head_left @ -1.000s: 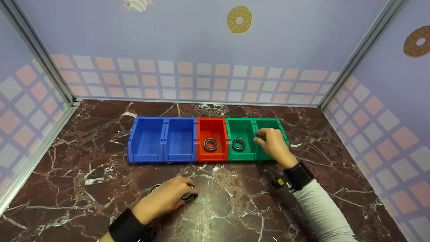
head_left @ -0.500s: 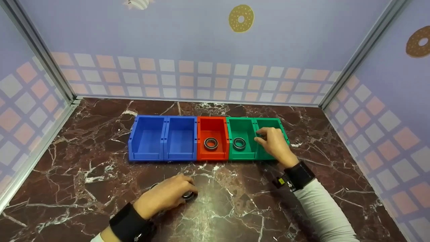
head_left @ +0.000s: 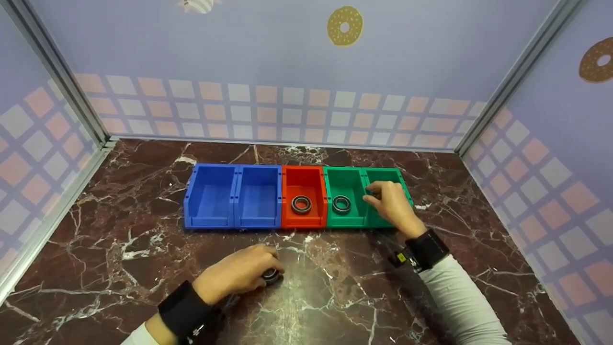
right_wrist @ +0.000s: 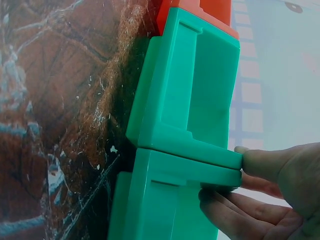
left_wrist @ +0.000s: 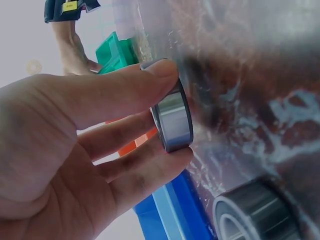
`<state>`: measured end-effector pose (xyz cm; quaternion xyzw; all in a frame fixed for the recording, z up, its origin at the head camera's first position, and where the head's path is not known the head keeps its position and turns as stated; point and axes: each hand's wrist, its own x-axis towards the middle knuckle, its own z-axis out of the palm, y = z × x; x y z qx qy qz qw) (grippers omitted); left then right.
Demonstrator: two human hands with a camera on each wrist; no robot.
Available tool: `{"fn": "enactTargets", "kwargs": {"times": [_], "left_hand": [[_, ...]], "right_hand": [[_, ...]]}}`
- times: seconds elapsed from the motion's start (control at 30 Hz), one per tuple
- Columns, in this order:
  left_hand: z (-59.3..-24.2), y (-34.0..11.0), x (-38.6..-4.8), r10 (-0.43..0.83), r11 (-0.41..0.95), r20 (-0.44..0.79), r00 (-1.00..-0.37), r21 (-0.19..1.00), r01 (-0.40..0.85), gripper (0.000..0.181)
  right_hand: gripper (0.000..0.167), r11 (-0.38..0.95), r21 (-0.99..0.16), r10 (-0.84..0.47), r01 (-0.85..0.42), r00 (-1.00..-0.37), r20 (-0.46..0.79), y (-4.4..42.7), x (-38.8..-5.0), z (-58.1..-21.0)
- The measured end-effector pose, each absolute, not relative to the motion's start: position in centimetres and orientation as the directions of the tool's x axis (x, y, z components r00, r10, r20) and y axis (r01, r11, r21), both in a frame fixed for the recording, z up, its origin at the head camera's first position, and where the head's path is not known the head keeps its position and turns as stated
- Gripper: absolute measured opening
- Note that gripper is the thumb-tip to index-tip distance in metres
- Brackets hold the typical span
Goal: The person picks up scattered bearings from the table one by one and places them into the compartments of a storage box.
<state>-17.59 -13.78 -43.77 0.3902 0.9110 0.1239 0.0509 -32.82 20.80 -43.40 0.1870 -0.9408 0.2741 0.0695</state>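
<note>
Over the table (head_left: 306, 311), the left hand (head_left: 242, 269) pinches a bearing (left_wrist: 175, 122), the right hand (head_left: 391, 205) green bin walls (right_wrist: 200, 149); the yellow label (left_wrist: 70, 6) is illegible.

- I face a dark red-brown marbled tabletop (head_left: 316, 297) — white-veined, glossy.
- Farther off on it, touching in a row from my left: two blue bins (head_left: 209, 222), one red bin (head_left: 304, 223), two green bins (head_left: 346, 223).
- Nearer me — one metal bearing (left_wrist: 265, 212).

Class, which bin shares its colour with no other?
The red bin in the middle; two blue bins adjoin its left, two green bins its right.
</note>
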Motion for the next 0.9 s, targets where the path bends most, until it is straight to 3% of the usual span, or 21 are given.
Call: {"fn": "enactTargets", "kwargs": {"times": [0.9], "left_hand": [[-41.3,-14.6,-18.9,0.722,0.670,0.029,-0.692,0.221,0.709,0.045]], "right_hand": [[0.030,0.777,-0.485,-0.322,-0.402,-0.915,0.244,20.8,-32.9,-43.3]]}}
